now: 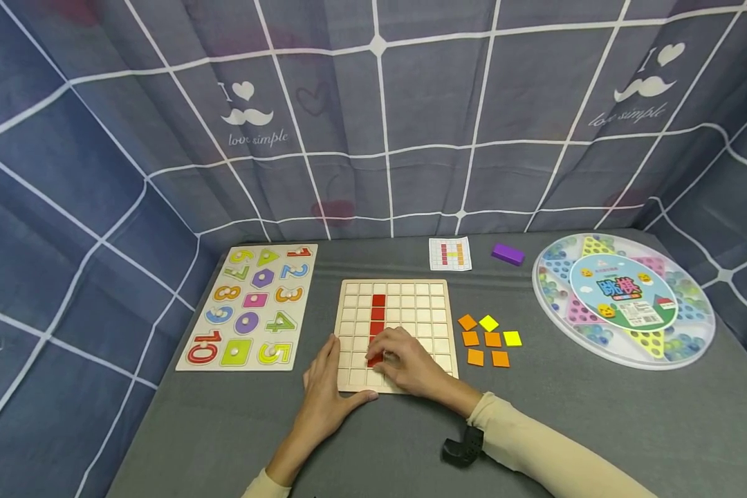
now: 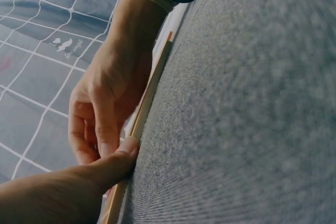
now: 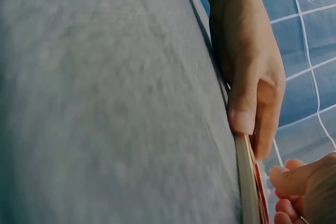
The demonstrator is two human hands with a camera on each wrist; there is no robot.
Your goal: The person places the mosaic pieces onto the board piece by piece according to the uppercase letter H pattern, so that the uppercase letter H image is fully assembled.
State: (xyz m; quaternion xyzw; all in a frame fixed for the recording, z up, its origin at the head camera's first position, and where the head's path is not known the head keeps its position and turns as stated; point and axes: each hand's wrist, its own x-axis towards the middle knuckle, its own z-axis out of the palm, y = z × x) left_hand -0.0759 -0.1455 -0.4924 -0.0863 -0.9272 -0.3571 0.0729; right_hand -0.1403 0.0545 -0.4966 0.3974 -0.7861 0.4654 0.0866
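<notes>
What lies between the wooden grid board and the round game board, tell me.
In the head view, five orange tiles and two yellow tiles lie there, nearer the wooden grid board than the round game board.

Grid board (image 1: 426,311) partly hidden; sleeves (image 1: 554,443) cut off.

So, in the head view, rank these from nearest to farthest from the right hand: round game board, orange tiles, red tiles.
1. Red tiles: on the wooden board, right at the right hand.
2. Orange tiles: just right of that board.
3. Round game board: far right.
</notes>
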